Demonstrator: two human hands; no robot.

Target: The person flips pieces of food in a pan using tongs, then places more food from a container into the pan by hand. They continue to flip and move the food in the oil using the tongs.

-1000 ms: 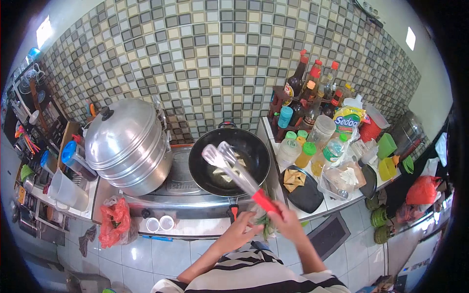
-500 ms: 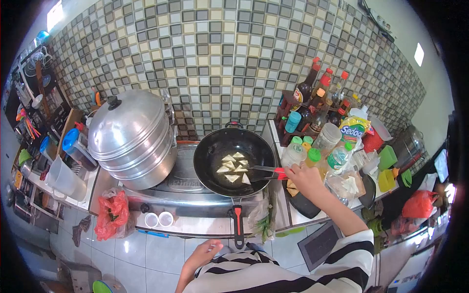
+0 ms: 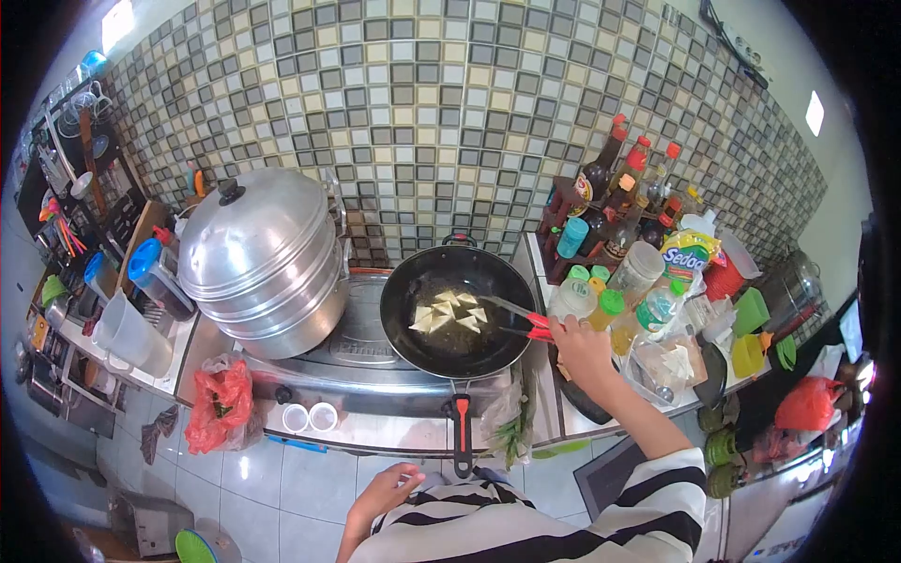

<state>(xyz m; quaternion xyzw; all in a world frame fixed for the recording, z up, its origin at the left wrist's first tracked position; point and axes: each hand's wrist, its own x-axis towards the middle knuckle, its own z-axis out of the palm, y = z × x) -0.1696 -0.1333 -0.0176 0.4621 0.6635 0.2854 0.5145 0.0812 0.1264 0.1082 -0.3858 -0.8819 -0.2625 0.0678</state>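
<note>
My right hand (image 3: 582,349) is closed round the red handles of the tongs (image 3: 539,324). The metal arms of the tongs are spread and reach over the right side of the black wok (image 3: 422,352). Several pale triangular pieces (image 3: 432,317) lie in oil in the wok, left of the tongs' tips, with nothing seen between those tips. Below the wok, near the striped shirt, my left hand (image 3: 394,486) hangs with its fingers curled together; whether they hold anything is too small to tell. The wok's black and red handle (image 3: 461,436) points towards me.
A large steamer pot (image 3: 263,263) stands left of the wok. Two white cups (image 3: 309,417) and a red plastic bag (image 3: 221,403) are at the front edge. Sauce bottles (image 3: 597,174), green-lidded jars (image 3: 574,298) and a black tray (image 3: 582,405) are on the right.
The tongs have opened wider, and the triangular pieces have shifted, some towards the left. The camera view has moved slightly. My left hand has barely moved.
</note>
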